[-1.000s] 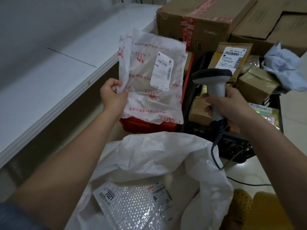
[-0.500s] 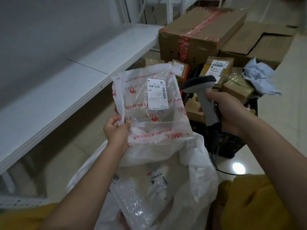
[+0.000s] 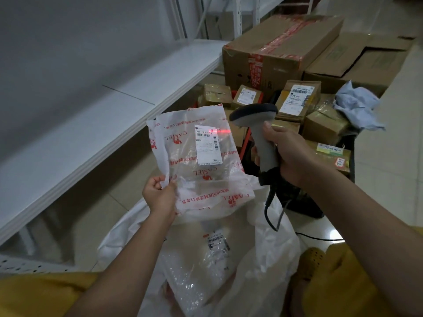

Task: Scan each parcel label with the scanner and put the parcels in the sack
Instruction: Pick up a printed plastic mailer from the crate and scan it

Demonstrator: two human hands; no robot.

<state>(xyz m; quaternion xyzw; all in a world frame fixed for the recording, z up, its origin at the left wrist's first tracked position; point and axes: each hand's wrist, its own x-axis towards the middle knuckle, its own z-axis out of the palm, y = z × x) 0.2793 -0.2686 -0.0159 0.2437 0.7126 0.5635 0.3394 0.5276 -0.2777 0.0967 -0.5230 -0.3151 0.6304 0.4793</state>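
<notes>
Left hand (image 3: pixel 160 196) pinches the lower-left corner of a thin translucent white plastic mailer bag with red print (image 3: pixel 201 165), thumb on the near face, fingers curled behind; bag held up in the air above the sack mouth, near face toward the camera. Its white paper shipping label (image 3: pixel 207 144) sits upper centre on that face, and a red scan line falls across the label's top edge and runs off to the right. Judgement: the bag is light and limp, contents flat and soft; the film looks slick and crinkly, so a corner pinch lets it droop and swing, and a hold along the side edge would keep the label flatter for reading. Below, the open white woven plastic sack (image 3: pixel 270 255) already holds a clear bubble-wrap parcel with a label (image 3: pixel 201 266). Right hand (image 3: pixel 290 156) is wrapped firmly round the handle of the grey-and-black corded handheld scanner (image 3: pixel 256 131), head aimed left at the label, just beside the bag. Behind it, small brown cardboard parcels (image 3: pixel 320 124) piled in a black crate (image 3: pixel 297 197), unscanned as far as I can judge.
</notes>
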